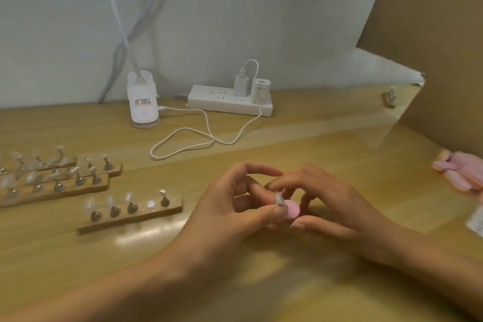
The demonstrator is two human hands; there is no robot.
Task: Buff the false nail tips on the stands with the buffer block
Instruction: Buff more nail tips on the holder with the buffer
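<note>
My left hand (235, 204) pinches a small metal stand peg with a clear nail tip (279, 198) between thumb and fingers, above the table's middle. My right hand (326, 201) grips a pink buffer block (291, 209), whose rounded end touches the tip. To the left lies a wooden holder bar (130, 217) with several pegs carrying clear tips and one bare magnet spot (150, 203). Further left are two more wooden bars (52, 185) full of pegs with tips.
A white power strip (230, 102) with chargers and a looping white cable (198, 138) sits at the back. A white lamp base (142, 102) stands beside it. Pink buffers (460, 172) lie at the right edge, next to a cardboard wall (431, 34).
</note>
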